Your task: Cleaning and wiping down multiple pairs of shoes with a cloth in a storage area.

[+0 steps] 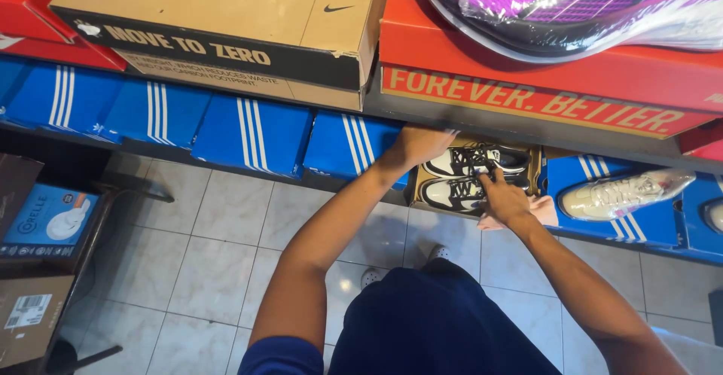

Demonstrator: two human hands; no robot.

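Both hands (459, 172) on boxed black-and-white sneakers (467, 179)

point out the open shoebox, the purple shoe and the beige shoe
open shoebox (536, 170), head view, on its right cardboard wall
purple shoe (572, 2), head view, on its plastic-wrapped upper
beige shoe (625, 192), head view, on its side panel

Open shoebox (422, 175) with a pair of black-and-white sneakers (471, 173), on the lower shelf.

The box is tan cardboard, lid off, set among blue striped boxes under the orange box above. Both sneakers lie on their sides inside it, one above the other, white panels with black overlays and black laces, toes pointing left. Pink tissue paper (538, 211) spills from the box's right front corner. The upper edge of the box is hidden beneath the shelf.
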